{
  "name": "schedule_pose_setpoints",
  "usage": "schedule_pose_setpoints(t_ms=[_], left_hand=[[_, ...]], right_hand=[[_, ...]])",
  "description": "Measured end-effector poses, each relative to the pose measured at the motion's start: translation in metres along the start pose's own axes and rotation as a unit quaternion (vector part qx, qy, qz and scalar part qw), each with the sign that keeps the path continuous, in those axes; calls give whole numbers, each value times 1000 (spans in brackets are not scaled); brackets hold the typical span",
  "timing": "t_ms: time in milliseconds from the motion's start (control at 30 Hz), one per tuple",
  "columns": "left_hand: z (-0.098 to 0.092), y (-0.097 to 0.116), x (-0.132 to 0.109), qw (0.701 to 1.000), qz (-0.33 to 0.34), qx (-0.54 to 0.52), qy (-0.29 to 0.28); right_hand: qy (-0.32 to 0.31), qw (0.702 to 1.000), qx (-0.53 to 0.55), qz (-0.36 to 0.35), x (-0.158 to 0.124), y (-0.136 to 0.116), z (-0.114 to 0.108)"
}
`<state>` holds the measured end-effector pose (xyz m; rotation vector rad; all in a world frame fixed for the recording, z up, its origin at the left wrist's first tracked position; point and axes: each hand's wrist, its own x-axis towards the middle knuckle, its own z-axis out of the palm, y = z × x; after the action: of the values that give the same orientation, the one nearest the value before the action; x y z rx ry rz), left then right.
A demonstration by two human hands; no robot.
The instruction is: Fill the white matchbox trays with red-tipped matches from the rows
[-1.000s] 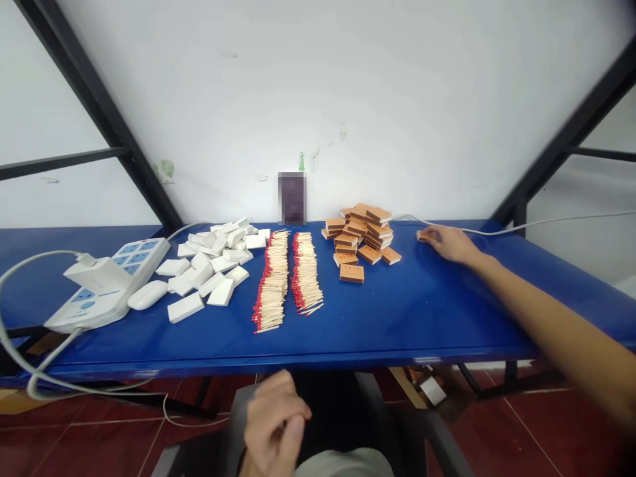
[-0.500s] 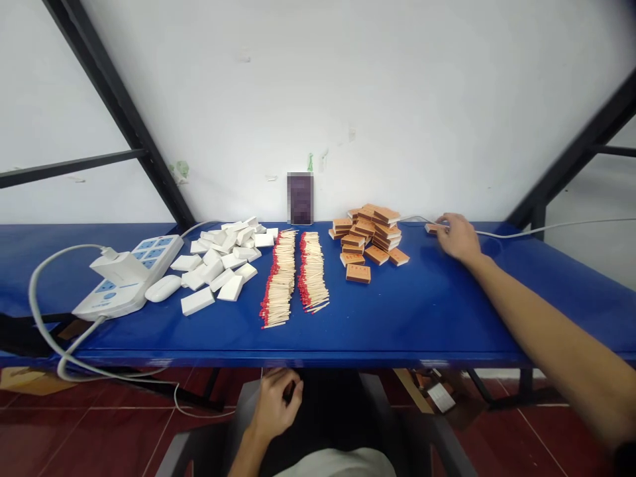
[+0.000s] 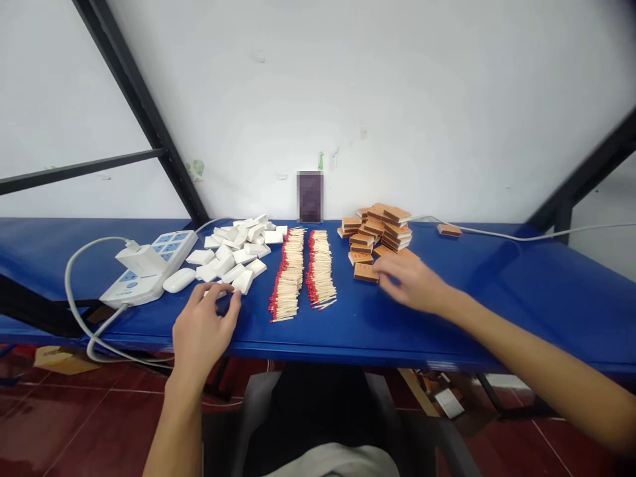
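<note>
My left hand (image 3: 206, 321) is at the front edge of a heap of white matchbox trays (image 3: 238, 245). Its thumb and fingers are apart, reaching over the nearest tray, which they partly cover. My right hand (image 3: 412, 281) has its fingertips beside the right end of an orange-brown matchbox sleeve (image 3: 365, 272), the front one of a stacked pile (image 3: 392, 228). Its thumb and fingers look parted; I cannot tell whether they touch the sleeve. Between the hands lie two rows of red-tipped matches, a left row (image 3: 289, 275) and a right row (image 3: 321, 268).
A single matchbox (image 3: 450, 230) lies at the back right by a white cable (image 3: 517, 237). At left stand a power strip (image 3: 149, 268) with a plugged-in charger (image 3: 142, 257) and a white rounded object (image 3: 179, 280). A pixelated dark rectangle (image 3: 311, 197) leans against the wall.
My right hand has left the single matchbox at the back right and come to the sleeve pile. My left hand has risen from my lap to the white trays. The view has shifted slightly.
</note>
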<state>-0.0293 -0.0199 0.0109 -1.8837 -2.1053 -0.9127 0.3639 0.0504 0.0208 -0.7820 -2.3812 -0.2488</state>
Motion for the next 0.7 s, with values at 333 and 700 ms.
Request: schedule_pose_setpoints(t_ms=[333,700], left_hand=[[12,2,22,990,-16,93,-103],[14,16,40,977,-40,138,-155]], right_hand=[[-154,982,96,-46,33,-38,24],[-251,932,261,31,57,-41,36]])
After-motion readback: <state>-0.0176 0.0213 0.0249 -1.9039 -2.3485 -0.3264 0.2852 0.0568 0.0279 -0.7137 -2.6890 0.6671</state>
